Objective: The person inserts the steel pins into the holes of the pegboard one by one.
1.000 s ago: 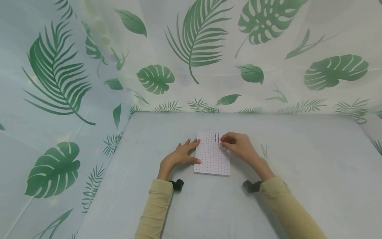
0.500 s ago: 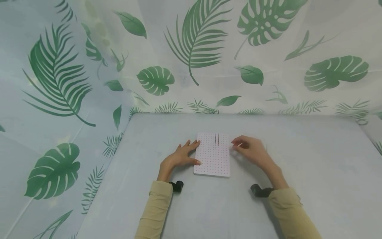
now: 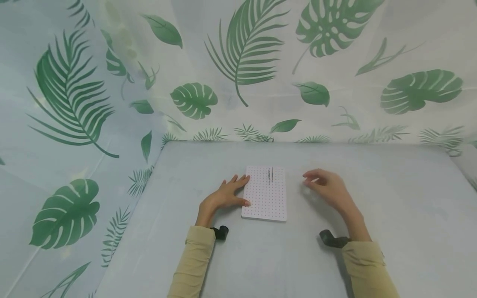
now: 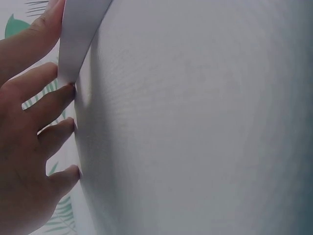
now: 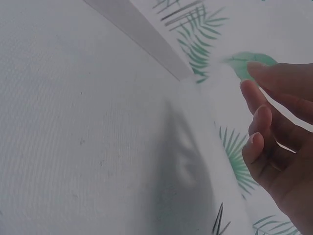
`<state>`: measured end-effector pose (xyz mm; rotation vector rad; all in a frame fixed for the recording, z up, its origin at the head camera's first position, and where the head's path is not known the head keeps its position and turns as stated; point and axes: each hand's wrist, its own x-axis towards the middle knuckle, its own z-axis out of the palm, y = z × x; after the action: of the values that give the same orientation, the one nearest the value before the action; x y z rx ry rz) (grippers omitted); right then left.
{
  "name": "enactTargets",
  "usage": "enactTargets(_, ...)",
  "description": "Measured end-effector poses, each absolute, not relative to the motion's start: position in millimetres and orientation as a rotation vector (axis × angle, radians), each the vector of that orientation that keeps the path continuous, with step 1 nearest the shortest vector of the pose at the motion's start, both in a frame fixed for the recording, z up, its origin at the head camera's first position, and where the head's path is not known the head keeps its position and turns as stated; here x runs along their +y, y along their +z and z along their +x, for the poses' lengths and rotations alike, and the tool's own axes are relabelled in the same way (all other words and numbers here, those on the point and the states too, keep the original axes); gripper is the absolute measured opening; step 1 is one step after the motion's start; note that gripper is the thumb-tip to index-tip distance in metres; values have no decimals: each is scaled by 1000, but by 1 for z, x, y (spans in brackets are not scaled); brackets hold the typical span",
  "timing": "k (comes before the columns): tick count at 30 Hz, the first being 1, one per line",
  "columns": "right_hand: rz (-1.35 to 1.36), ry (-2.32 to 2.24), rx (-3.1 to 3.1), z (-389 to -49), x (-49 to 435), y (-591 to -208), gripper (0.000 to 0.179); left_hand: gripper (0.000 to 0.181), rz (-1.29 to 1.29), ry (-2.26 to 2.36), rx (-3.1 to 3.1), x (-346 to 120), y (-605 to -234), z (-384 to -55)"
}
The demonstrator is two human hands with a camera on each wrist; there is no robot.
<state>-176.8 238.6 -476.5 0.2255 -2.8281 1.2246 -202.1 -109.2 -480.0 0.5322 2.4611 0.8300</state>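
A white board with a grid of small dots (image 3: 264,203) lies flat on the table. Thin dark sticks (image 3: 270,174) stand at its far right part; the right wrist view shows these sticks (image 5: 183,13) rising above the board's edge (image 5: 146,39). My left hand (image 3: 223,194) rests along the left side, its thumb on the near part and fingers spread, the fingertips touching the board's side (image 4: 80,39) and the table. To the right of the board, apart from it, my right hand (image 3: 329,190) hovers with loosely bent fingers and nothing visible between them.
Thin dark pointed pieces (image 5: 218,220) show on the table below my right hand in the right wrist view. The pale table (image 3: 238,265) meets a leaf-printed curtain (image 3: 261,116) at the back and left. A black wrist camera (image 3: 221,232) sits beside my left cuff.
My right hand has drawn away from the sticks and moved right, off the board, with its fingers loosening. The left hand and the board have stayed in place.
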Motion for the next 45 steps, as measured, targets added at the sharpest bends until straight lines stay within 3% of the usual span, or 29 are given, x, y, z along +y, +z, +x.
enactTargets(21, -5, 1263, -2875, -166, 284, -481, 38, 92, 517, 852, 2454, -111, -474, -201)
enactTargets(37, 28, 1252, -3024, -163, 318, -492, 49, 92, 487, 849, 2462, -109, -477, -201)
enactTargets(45, -56, 1230, -3104, -160, 316, -497, 67, 93, 496, 865, 2453, -109, -478, -200)
